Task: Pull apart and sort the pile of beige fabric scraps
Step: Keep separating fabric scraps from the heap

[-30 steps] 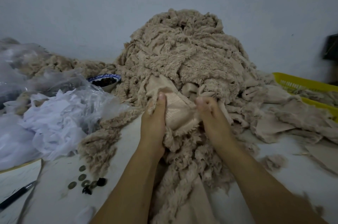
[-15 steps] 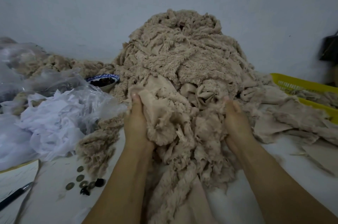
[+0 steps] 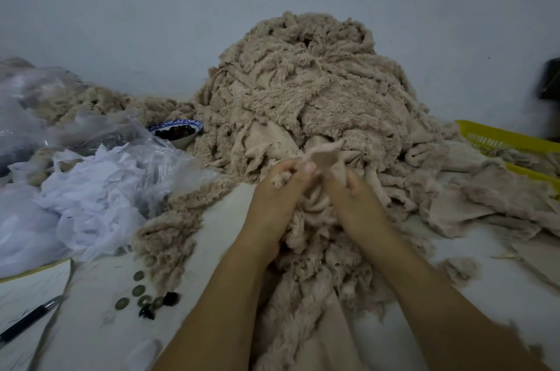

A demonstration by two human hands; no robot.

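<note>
A tall pile of beige fuzzy fabric scraps rises against the wall at the centre of the table. A strand of scraps trails from its foot toward me between my arms. My left hand and my right hand sit close together at the pile's foot. Both grip one beige scrap, whose smooth upper end sticks up above my fingers. The lower part of that scrap is hidden behind my hands.
A yellow plastic basket with scraps lies at the right. White tissue and clear plastic bags fill the left, with a blue-rimmed bowl behind. Coins and dark buttons, a pen and paper lie near the front left.
My hands were spread wide on a large clump; they have come together at the centre and now hold a single scrap raised between them.
</note>
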